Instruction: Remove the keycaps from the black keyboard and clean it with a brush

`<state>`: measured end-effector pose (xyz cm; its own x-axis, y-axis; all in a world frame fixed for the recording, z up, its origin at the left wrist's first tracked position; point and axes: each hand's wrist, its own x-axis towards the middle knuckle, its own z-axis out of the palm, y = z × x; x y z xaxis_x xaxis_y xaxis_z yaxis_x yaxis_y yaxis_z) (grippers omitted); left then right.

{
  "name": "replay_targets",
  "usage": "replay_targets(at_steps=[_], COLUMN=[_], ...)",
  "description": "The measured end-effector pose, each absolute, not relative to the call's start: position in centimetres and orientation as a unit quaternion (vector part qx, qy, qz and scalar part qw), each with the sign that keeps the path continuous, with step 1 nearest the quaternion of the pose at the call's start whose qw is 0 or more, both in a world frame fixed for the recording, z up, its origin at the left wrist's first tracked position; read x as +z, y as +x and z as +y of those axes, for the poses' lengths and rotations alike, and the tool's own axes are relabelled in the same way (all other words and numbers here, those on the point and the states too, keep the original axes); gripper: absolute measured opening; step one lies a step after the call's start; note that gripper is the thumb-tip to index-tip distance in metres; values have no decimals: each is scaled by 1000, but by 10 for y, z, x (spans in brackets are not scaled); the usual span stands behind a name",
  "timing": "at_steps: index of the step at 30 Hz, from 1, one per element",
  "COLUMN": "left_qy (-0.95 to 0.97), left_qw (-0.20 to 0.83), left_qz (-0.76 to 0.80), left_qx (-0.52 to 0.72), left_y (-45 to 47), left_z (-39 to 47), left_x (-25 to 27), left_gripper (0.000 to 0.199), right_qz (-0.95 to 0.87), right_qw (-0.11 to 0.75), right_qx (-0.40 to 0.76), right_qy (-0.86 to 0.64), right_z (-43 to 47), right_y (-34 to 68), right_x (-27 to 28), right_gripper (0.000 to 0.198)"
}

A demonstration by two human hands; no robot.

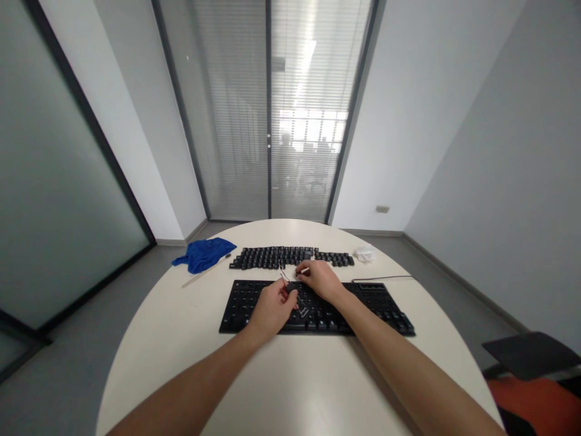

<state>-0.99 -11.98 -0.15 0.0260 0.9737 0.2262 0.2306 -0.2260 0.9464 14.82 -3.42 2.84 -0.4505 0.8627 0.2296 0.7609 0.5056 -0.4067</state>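
A black keyboard [238, 306] lies across the round table, many of its key positions on the left without caps. Over its middle, my left hand [271, 310] is closed on a keycap puller [304, 311], whose thin wire ends stick out on both sides of the fingers. My right hand [321, 278] is just beyond the keyboard's far edge, fingertips pinched on a small dark piece that looks like a keycap [298, 275]. Behind both hands, loose black keycaps [263, 258] stand in rows, with a smaller group [338, 259] to the right.
On the left of the white table [172, 351] lie a crumpled blue cloth [204, 254] and a thin brush [206, 271]. A crumpled white tissue [365, 254] sits at the right. The keyboard's cable [385, 278] runs rightward. A chair [535, 387] stands at the lower right.
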Motion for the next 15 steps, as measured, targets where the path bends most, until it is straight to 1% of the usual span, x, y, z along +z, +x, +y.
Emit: replay_targets(at_steps=[5,15], left_qy=[604,614], left_qw=[393,383], left_qz=[485,500], left_qx=[496,475], left_y=[-9,-9], left_z=[-119,-122], left_x=[0,6], left_gripper=[17,17], right_qz=[-846,-839], right_qw=[192,179], right_qx=[91,51], right_qy=[-490,-512], right_z=[-24,-18], right_y=[129,118], right_x=[30,21], right_gripper=[27,29])
